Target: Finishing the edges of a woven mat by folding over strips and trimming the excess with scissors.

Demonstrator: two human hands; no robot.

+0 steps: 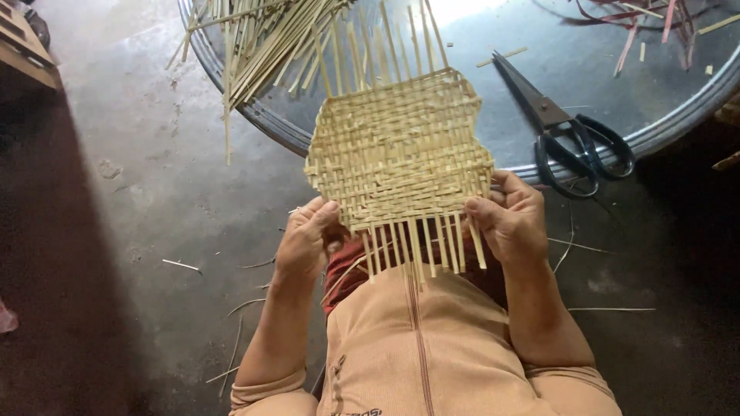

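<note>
A woven mat [399,146] of pale, flat bamboo strips is held up over the person's lap, its far end lying against the rim of a round metal counter [663,123]. The weave is a tight over-under lattice with an uneven, stepped outline; loose strip ends stick out of it toward the person at the near edge and fan away at the far edge. Its long axis runs straight away from the body, so the mat lies ahead of and between both hands, neither one clearly nearer. The left hand [306,240] grips the near left corner, fingers curled up onto the edge of the weave. The right hand [509,219] is closed on the near right corner, thumb on top and fingers beneath, pinching the outer strips. The hands stand apart, one at each side of the fringe. Beyond the mat a loose bundle of long bamboo strips [270,42] lies across the counter's left rim, some hanging over it. To the right, black-handled scissors [566,127] lie shut on the dull grey surface, blades pointing away. A few reddish strips [644,23] sit at the far right. Thin slivers are scattered on the concrete floor [139,192] below.
</note>
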